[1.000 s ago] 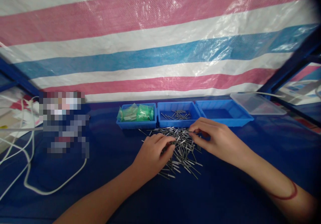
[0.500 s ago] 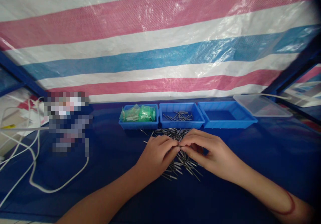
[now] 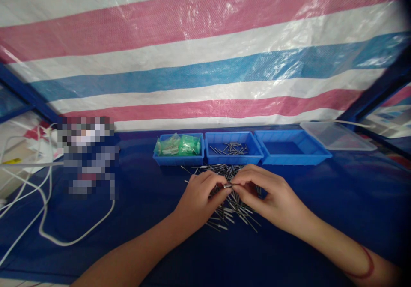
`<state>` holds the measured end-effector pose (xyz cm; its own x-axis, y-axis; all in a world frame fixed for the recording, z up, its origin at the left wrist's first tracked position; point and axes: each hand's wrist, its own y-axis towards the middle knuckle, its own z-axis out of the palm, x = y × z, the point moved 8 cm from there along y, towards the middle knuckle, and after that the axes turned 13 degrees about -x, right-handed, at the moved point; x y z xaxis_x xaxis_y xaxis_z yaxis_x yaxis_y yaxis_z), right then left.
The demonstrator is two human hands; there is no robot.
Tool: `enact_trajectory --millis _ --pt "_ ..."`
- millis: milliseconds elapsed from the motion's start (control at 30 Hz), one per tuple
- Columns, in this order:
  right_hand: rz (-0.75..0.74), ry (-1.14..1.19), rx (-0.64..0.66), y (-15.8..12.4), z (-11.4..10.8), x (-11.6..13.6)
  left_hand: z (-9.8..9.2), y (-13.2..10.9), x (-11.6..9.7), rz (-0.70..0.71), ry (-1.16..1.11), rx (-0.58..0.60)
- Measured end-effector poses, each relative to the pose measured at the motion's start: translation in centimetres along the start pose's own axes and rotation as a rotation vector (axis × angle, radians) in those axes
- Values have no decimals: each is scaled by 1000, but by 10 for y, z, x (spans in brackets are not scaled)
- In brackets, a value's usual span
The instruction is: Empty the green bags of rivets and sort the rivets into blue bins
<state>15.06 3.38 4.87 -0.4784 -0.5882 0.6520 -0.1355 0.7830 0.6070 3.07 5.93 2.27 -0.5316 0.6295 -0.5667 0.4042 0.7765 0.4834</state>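
Fingertip to fingertip, my left hand [image 3: 201, 192] and my right hand [image 3: 272, 192] meet over a loose pile of blind rivets [image 3: 237, 210] on the blue table. A short silver piece of one rivet [image 3: 227, 186] shows between them. The right thumb and index finger pinch one end of it, while the left thumb and index finger close on the other. Fingers cover the rest of its length. Behind the pile, the middle blue bin [image 3: 233, 157] holds several more thin metal rivets.
Left of the middle bin, another blue bin [image 3: 178, 161] contains green and clear plastic packets [image 3: 189, 144]. A third blue bin [image 3: 295, 158] stands at the right, beside a translucent lid [image 3: 337, 136]. White cables [image 3: 64, 243] curl across the table's left side. A striped plastic sheet [image 3: 205, 77] hangs behind.
The fingertips have parted slightly, and the silver part of the rivet now shows between them. Both hands otherwise stay over the pile.
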Motion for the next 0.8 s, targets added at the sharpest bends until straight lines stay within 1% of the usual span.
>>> enact_trajectory --millis 67,267,333,400,467,533,600,633,700,800 --pt "-20 -40 6 0 0 -3 -3 2 2 -26 -16 -13" --pt "-178 -238 83 0 7 -9 -8 5 6 -83 -70 -37" --pt "-204 -302 47 5 3 -13 -7 5 8 -94 -94 -38" --pt "-211 -386 -49 13 -7 -19 -6 4 9 -98 -105 -29" --pt "-192 -532 -134 21 -19 -28 -4 4 10 -96 -93 -12" --pt "-169 -715 -143 28 -27 -37 -2 4 9 -78 -76 4" --pt "-153 -829 -105 32 -34 -42 -2 4 8 -58 -58 9" --pt "-150 -826 -75 32 -37 -42 -2 4 8 -51 -49 11" --pt "-142 -712 19 29 -39 -40 -2 4 9 -46 -32 20" --pt "-100 -493 267 15 -31 -41 -2 4 11 -50 -19 40"
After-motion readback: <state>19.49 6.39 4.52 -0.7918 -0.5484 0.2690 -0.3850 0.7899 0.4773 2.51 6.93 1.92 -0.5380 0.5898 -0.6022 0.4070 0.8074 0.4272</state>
